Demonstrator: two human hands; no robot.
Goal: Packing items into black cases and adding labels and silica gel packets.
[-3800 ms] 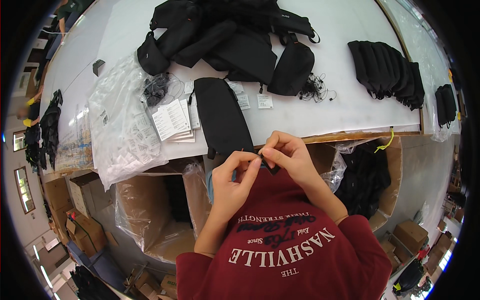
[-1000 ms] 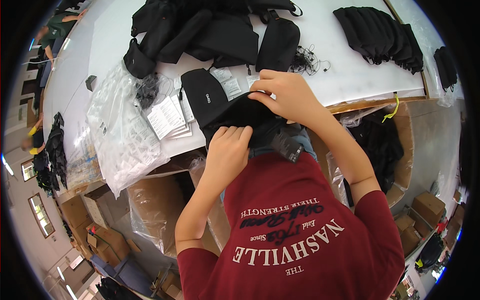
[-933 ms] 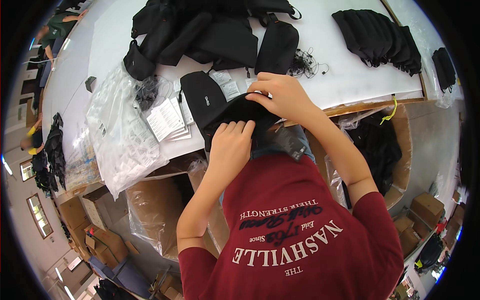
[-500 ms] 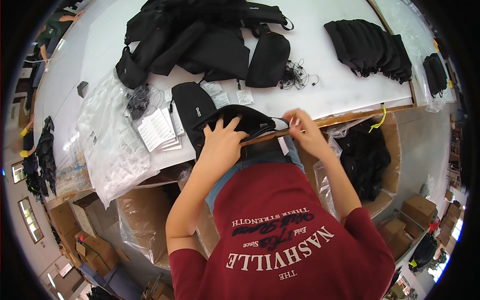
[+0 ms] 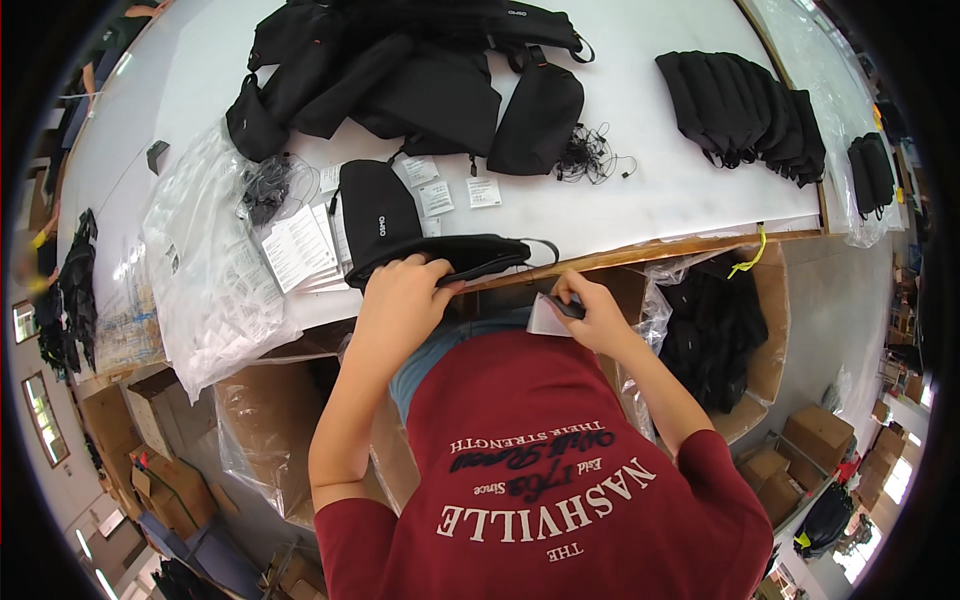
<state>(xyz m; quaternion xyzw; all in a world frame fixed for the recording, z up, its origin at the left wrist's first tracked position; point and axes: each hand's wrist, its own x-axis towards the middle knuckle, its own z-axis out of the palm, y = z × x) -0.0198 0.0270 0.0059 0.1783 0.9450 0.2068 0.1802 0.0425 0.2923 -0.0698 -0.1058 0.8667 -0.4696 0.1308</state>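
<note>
A black fabric pouch [image 5: 375,215] lies at the table's near edge, its opening toward me and a loop strap at its right end. My left hand [image 5: 408,300] is closed over the pouch's near rim, with the fingertips partly hidden inside the fold. Off the table edge, close to my shirt, my right hand [image 5: 597,318] is closed around a whitish tag [image 5: 548,318] and a small dark piece whose kind I cannot make out. Beside the pouch lie printed paper slips [image 5: 300,250] and several small white labels [image 5: 436,198].
A heap of black pouches [image 5: 430,100] covers the table's far middle. Right of it lie a tangle of black cords [image 5: 590,155] and a row of stacked pouches [image 5: 740,110]. Clear plastic bags [image 5: 205,270] hang over the left edge. A lined carton [image 5: 775,330] stands below, right.
My right hand has left the pouch's strap end and dropped toward my shirt, with the whitish tag now in it. My left hand has come out of the pouch's opening onto its near rim.
</note>
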